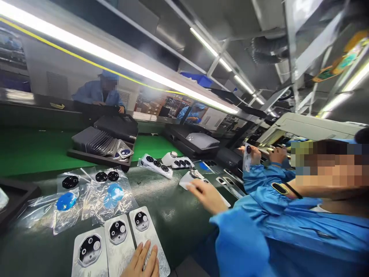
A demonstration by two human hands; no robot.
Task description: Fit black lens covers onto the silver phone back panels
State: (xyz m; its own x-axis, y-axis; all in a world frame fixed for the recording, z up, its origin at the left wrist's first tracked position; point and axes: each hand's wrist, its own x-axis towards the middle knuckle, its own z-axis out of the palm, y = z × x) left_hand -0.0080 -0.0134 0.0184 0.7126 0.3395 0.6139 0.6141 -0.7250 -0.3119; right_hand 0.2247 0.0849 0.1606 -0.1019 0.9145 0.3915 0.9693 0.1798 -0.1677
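Near the bottom of the view my left hand [143, 262] lies with fingers stretched over the right-hand one of three pale phone back covers, touching it. The left cover [89, 265], middle cover [123, 244] and right cover [157, 240] lie side by side, each with a dark camera window at its top. My right hand [209, 196], in a blue sleeve, reaches out with fingers extended, beside a white container with a metal top [191, 175]. Whether the fingertips touch it I cannot tell. Clear plastic film [92, 207] bearing black camera rings and blue discs lies beyond the covers.
A black tray [115, 161] holds a row of stacked panels on the green belt [37, 152]. Farther back is another black tray [184, 144]. White strips with black rings [155, 165] lie mid-table. A co-worker in blue [288, 223] sits close on the right, holding a panel [247, 157].
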